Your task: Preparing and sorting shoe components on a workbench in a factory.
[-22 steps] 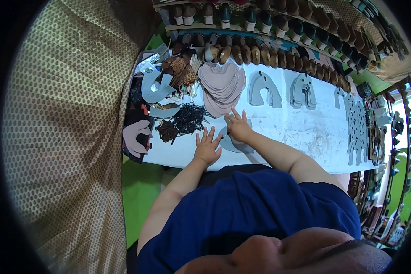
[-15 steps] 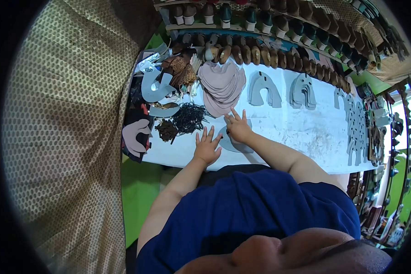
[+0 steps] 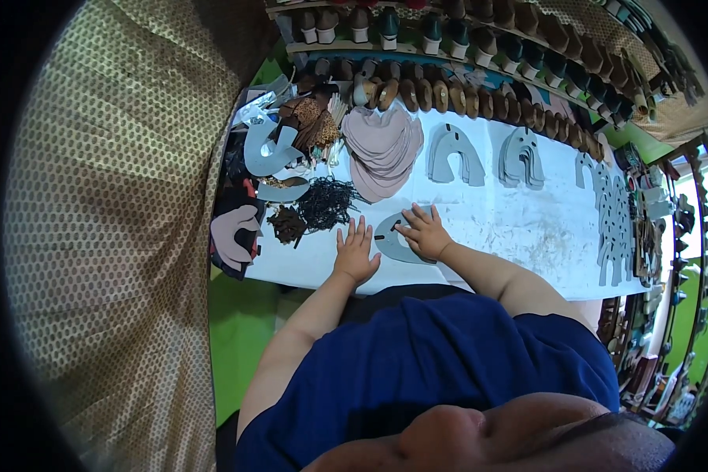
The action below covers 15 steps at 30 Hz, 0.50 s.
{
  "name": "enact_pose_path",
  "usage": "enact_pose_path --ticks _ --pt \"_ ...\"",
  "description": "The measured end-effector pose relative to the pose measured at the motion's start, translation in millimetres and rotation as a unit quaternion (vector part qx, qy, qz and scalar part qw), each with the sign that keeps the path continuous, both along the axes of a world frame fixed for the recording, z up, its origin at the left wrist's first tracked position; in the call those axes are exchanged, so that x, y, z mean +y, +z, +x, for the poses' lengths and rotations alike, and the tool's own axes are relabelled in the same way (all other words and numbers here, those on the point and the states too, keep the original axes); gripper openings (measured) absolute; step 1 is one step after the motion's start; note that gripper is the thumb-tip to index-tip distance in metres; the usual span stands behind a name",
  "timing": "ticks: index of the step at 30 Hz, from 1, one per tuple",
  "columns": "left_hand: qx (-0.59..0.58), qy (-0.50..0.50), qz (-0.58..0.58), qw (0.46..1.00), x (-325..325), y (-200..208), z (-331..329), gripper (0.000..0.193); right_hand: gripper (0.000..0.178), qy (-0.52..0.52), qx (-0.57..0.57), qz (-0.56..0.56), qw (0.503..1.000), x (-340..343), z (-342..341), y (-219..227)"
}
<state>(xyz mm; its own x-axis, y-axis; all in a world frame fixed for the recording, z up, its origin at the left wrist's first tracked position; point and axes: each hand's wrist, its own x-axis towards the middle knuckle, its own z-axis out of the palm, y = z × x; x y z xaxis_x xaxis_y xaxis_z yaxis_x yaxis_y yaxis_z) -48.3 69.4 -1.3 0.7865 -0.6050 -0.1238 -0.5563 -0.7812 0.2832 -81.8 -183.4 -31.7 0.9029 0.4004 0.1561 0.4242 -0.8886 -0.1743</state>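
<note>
A grey U-shaped leather-like cutout (image 3: 393, 246) lies near the table's front edge, with two small dark strips on its left part. My right hand (image 3: 428, 234) rests over its right side, fingers spread, hiding some of it. Flat on the white tabletop to the left of the cutout is my left hand (image 3: 355, 253), its fingers stretched and nothing in it. Beyond the hands sits a fanned stack of pinkish cutouts (image 3: 381, 149). A tangle of thin black strips (image 3: 328, 203) lies to the left of that stack, with a bunch of brown pieces (image 3: 287, 226) nearer me.
Grey arch-shaped cutouts (image 3: 455, 153) and a thicker pile of them (image 3: 521, 157) lie at the back. More grey pieces (image 3: 612, 220) line the right end. Wooden shoe lasts (image 3: 440, 96) stand along the far edge, below shelved shoes (image 3: 458, 39). A patterned curtain (image 3: 126, 197) hangs at left.
My right hand has shifted right and slightly toward me, uncovering the left part of the grey cutout and its dark strips. My left hand has hardly moved.
</note>
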Motion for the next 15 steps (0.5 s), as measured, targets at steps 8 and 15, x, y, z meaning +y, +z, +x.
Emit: enact_pose_path --ticks 8,15 --pt "-0.009 0.002 0.016 1.000 -0.6 0.4 -2.2 0.071 0.043 -0.008 0.045 -0.002 0.999 -0.8 -2.2 17.2" --pt "-0.007 -0.013 -0.047 0.999 3.0 -7.3 0.9 0.062 0.045 -0.017 0.068 -0.007 0.998 0.3 -1.7 21.0"
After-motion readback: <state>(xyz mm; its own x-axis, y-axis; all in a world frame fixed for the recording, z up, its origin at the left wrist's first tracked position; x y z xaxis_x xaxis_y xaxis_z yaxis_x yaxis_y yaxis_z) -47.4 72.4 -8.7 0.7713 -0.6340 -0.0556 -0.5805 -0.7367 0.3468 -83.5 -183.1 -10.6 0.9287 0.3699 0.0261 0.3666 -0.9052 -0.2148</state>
